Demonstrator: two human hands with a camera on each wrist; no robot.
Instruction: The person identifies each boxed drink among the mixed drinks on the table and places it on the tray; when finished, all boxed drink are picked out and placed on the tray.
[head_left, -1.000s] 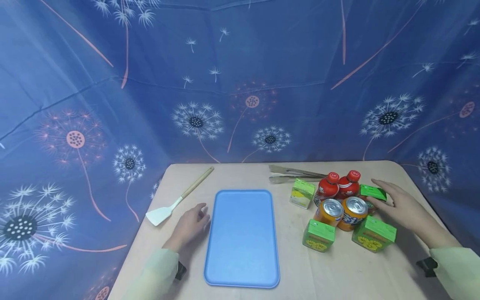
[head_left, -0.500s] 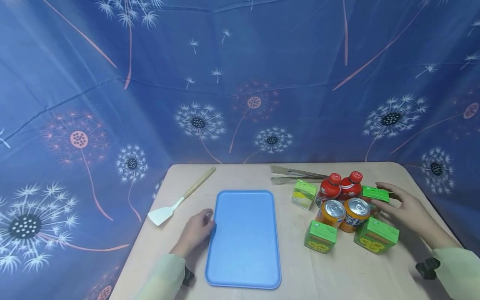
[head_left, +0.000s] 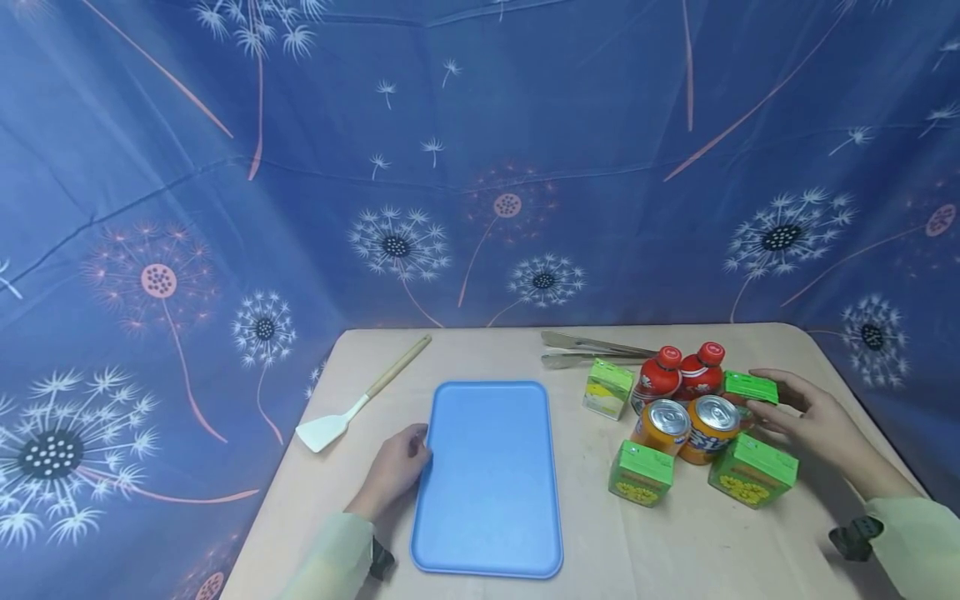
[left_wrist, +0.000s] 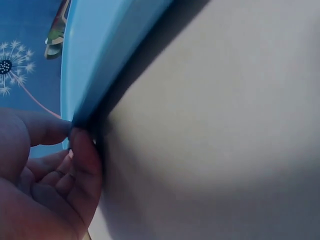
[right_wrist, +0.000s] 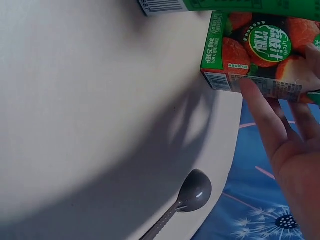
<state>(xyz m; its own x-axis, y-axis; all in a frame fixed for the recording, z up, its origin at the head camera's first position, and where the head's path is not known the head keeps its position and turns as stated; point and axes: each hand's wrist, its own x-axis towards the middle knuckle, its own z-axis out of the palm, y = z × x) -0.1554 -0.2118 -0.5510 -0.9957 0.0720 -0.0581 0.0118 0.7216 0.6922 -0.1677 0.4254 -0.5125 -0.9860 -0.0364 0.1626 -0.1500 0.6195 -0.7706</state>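
Note:
In the head view my left hand (head_left: 392, 472) is at the left edge of a blue tray (head_left: 487, 475) lying flat. The left wrist view shows the thumb and fingers pinching the rim of the tray (left_wrist: 100, 55). At the right, my right hand (head_left: 813, 421) holds a green-topped juice carton (head_left: 750, 386) from its right side. Up close, that lychee juice carton (right_wrist: 235, 52) has one finger along its edge and another digit on its printed face. Two orange soda cans (head_left: 712, 429) and two red-capped bottles (head_left: 701, 371) stand beside it.
Two green cartons (head_left: 752, 471) stand nearer, and a yellow-green carton (head_left: 607, 389) is left of the bottles. Metal tongs (head_left: 592, 343) lie behind. A white spatula (head_left: 352, 408) with a wooden handle lies at the left. A grey spoon (right_wrist: 195, 192) shows in the right wrist view.
My left hand has moved right onto the tray's edge, and its fingers have drawn in on the rim. My right hand's fingers have closed in on the carton, which stays where it was.

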